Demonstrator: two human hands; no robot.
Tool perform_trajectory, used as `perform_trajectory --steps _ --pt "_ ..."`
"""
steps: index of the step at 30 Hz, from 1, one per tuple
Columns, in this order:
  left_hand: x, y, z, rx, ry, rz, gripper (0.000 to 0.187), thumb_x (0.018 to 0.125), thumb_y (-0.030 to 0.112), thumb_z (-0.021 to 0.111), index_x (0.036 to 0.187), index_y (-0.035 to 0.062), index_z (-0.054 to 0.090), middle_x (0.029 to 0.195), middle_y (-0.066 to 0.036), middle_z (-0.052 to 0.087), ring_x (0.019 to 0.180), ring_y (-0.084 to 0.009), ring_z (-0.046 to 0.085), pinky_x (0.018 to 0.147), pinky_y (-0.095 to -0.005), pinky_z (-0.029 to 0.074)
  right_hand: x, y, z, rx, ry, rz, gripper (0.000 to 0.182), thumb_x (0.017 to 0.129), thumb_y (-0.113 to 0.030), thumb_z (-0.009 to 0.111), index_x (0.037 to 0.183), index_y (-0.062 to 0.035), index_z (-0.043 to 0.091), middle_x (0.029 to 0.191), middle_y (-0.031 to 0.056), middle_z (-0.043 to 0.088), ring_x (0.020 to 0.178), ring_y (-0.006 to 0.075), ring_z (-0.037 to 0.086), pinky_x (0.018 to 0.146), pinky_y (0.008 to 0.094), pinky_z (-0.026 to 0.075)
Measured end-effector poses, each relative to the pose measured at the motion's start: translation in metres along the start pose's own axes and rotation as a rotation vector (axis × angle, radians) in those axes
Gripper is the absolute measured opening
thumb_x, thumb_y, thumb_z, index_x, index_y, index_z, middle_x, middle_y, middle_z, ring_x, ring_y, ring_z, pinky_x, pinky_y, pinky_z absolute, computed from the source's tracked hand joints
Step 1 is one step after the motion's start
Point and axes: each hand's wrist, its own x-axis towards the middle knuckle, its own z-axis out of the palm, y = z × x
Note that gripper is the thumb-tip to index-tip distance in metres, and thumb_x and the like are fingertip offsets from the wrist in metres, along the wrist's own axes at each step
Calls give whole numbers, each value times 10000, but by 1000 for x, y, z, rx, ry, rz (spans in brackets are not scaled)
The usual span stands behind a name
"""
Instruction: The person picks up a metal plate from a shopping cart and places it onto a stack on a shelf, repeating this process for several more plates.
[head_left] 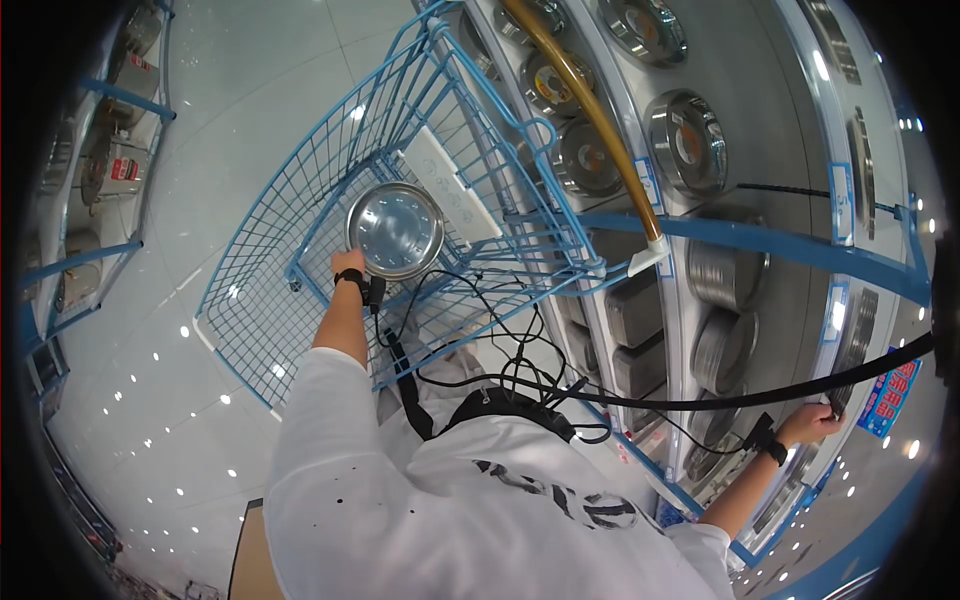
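My left hand is closed on the near left rim of a round, shiny metal dish. The dish is over the blue wire shopping cart, its bright inside facing up. Out to the right, my right hand reaches to a shelf edge with its fingers curled. Its fingertips meet the lower end of a stack of thin metal plates; what exactly they pinch is too small to make out.
Shelves on the right hold round metal trays and stacked pans. A brown cart handle crosses in front of them. Black cables hang between my body and the cart. Another shelf with pots stands at left.
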Motion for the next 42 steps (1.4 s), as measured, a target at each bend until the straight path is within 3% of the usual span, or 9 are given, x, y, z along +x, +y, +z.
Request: perform_trajectory --steps 12,15,18,20,22,25,39,41,42 --pt "-51 23 -81 93 55 547 335 832 226 535 1024 -43 587 1040 -292 614 1002 -463 567 843 -466 454 2 60 23 -161 147 -332 384 865 -214 526 1218 -63 546 1003 146 649 822 296 651 687 413 503" --pt "-80 37 -135 -117 76 617 343 839 219 517 1001 -77 576 1001 -304 606 965 -469 566 808 -478 442 0 -11 -8 81 5 53 308 842 -81 542 1137 -21 609 874 129 650 730 253 625 659 345 491" --pt "-132 71 -186 -232 51 587 288 827 153 516 966 -84 603 989 -281 624 912 -443 582 784 -470 455 -2 -3 -5 168 40 6 362 813 -67 544 1168 -74 618 797 102 645 639 230 588 607 356 468" --pt "-49 49 -169 -270 200 826 188 850 152 532 852 -30 580 748 -129 590 620 -260 561 548 -392 415 1 -19 -14 223 102 -31 376 795 -58 555 1164 -85 619 730 93 633 597 236 580 573 362 458" --pt "-129 96 -195 -588 -96 649 179 887 168 544 908 -7 515 801 -57 565 641 -130 532 498 -292 420 6 -25 -28 245 50 11 372 780 -47 559 1145 -82 623 678 90 621 574 232 581 557 359 453" --pt "-234 159 -206 -712 -264 853 231 918 97 502 1098 -39 553 1027 -110 622 881 -164 592 771 -298 482 10 -25 -36 348 2 39 352 766 -49 564 1111 -72 631 623 85 595 560 217 589 556 343 455" --pt "-638 361 -158 -472 -1289 1277 253 943 149 478 1121 -5 570 941 -61 600 844 -147 582 726 -256 466 11 14 -48 463 -25 160 513 795 -142 596 1293 -75 495 654 40 613 555 223 591 525 354 462" --pt "-647 404 -102 -332 -1034 1814 262 944 144 488 1166 18 547 999 -58 613 877 -133 612 753 -292 520 10 16 -47 499 70 107 570 776 -118 601 1331 -88 474 669 44 607 553 222 585 522 350 460" --pt "-702 391 -116 -434 -1514 1252 242 942 148 498 1145 28 552 986 -50 610 869 -133 617 741 -291 524 9 20 -44 491 96 49 621 758 -90 602 1360 -82 449 681 56 600 554 231 579 517 359 457"
